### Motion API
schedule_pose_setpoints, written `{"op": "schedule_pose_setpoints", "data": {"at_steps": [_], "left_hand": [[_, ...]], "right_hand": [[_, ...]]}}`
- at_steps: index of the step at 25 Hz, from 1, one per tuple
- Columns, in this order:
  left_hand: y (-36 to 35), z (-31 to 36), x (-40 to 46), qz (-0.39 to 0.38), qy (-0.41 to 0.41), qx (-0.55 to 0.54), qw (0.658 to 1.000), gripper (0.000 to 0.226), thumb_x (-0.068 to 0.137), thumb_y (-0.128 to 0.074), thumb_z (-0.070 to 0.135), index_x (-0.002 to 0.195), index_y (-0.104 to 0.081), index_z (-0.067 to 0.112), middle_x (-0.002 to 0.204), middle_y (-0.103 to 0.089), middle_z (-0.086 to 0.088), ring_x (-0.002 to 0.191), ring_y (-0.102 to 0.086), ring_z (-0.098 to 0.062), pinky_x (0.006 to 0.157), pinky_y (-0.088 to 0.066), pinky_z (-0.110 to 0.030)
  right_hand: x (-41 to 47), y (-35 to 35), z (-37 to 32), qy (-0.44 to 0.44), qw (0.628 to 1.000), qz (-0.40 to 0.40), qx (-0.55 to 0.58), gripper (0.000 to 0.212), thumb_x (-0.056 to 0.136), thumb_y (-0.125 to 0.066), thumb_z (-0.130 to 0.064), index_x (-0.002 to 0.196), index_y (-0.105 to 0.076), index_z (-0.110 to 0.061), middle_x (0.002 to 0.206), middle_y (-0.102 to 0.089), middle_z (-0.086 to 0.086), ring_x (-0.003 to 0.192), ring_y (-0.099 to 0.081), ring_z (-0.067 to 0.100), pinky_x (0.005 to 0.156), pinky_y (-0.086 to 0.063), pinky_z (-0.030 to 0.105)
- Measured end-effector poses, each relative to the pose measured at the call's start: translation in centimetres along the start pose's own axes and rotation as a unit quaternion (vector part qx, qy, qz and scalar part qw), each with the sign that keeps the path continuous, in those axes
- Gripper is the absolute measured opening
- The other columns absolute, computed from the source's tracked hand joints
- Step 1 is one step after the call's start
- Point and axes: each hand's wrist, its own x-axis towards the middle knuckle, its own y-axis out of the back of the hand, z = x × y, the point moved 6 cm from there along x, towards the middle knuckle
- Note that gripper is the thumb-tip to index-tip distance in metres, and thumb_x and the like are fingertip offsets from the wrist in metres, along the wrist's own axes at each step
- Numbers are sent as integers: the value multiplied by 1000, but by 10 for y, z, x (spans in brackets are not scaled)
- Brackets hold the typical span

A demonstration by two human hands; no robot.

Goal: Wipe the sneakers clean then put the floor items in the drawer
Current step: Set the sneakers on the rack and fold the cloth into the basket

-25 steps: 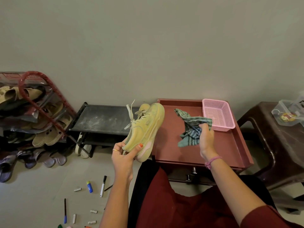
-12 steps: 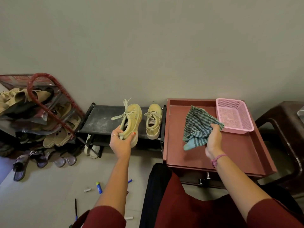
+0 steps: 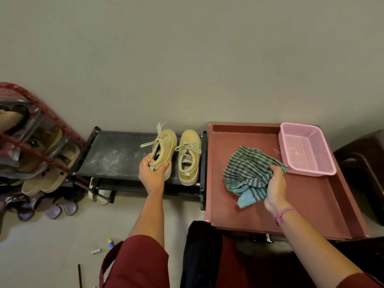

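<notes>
My left hand (image 3: 151, 175) grips the heel of a yellow sneaker (image 3: 164, 148), which sits tilted on the black shoe rack (image 3: 116, 154). The second yellow sneaker (image 3: 189, 156) stands flat on the rack just to its right. My right hand (image 3: 275, 188) holds a green striped cloth (image 3: 247, 175) that lies on the open reddish-brown drawer (image 3: 307, 204). On the floor at lower left lie a blue-and-yellow marker (image 3: 110, 243), a small white piece (image 3: 95, 251) and a dark pen (image 3: 79, 275).
A pink mesh basket (image 3: 305, 148) sits in the drawer's far right corner. A red rack (image 3: 39, 140) full of sandals stands at left, with purple slippers (image 3: 52, 208) on the floor below. A dark brown stool (image 3: 361, 163) is at the right edge.
My left hand carried the sneaker from in front of me down onto the rack beside its pair. My right hand lowered the cloth onto the drawer.
</notes>
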Motion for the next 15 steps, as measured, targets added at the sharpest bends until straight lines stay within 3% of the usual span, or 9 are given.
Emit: {"op": "schedule_pose_setpoints", "data": {"at_steps": [3,7,11,15], "left_hand": [[-23,-3,22,-5,-4,-18,1000,46,67,-87,12,84,-51,34,116,-62,5,107,-62,-15,92,-55,-39],[-47,-13,28,-28,-6,-30,999,42,67,-87,9,89,-53,21,102,-58,19,102,-60,-11,93,-54,-35],[-51,-39,25,-36,-25,-15,999,47,66,-87,7,77,-45,25,119,-60,10,109,-59,-12,95,-51,-33],[-57,-54,20,-65,-42,31,997,42,66,-86,5,76,-48,19,119,-57,11,113,-58,-13,98,-49,-36]], "right_hand": [[20,-1,-2,-6,1000,6,11,26,96,-42,-27,89,-64,-16,83,-71,-1,76,-66,15,69,-52,31],[41,2,7,-8,1000,14,18,25,95,-43,-28,92,-66,-17,90,-71,0,80,-67,16,75,-53,33],[54,4,20,-16,1000,22,9,26,95,-44,-28,95,-66,-16,89,-72,-1,85,-66,18,79,-52,35],[59,3,25,-11,1000,23,12,26,94,-43,-29,93,-66,-16,83,-73,-3,84,-67,18,78,-52,35]]}}
